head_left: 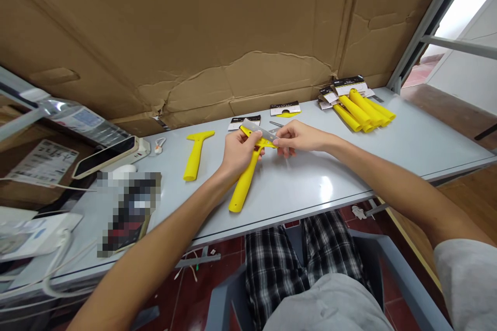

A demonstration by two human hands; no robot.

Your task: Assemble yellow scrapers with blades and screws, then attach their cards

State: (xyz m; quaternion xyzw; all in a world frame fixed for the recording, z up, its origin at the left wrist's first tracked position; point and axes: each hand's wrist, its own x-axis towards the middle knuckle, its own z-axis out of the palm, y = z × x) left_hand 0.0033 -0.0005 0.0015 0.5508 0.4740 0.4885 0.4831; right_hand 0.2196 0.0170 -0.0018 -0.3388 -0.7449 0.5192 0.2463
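Note:
A yellow scraper [244, 186] is in my left hand [237, 154], gripped near its head, with the handle pointing down toward the table's front edge. Across the head lies a flat metal blade [254, 128] with holes in it, and my left thumb presses on it. The fingers of my right hand [302, 137] are closed at the right end of the blade and head. A thin grey piece [276, 124] shows just behind the right fingers; its kind is unclear. To the left, a second yellow scraper handle [195, 158] lies on the table, its head showing no blade.
Several yellow scrapers with cards [365, 111] are piled at the back right. Two printed cards [285, 108] lie behind my hands. On the left are a phone [106, 156], a plastic bottle [83, 119], cables and a pixelated item [132, 212]. Cardboard [233, 20] walls the back.

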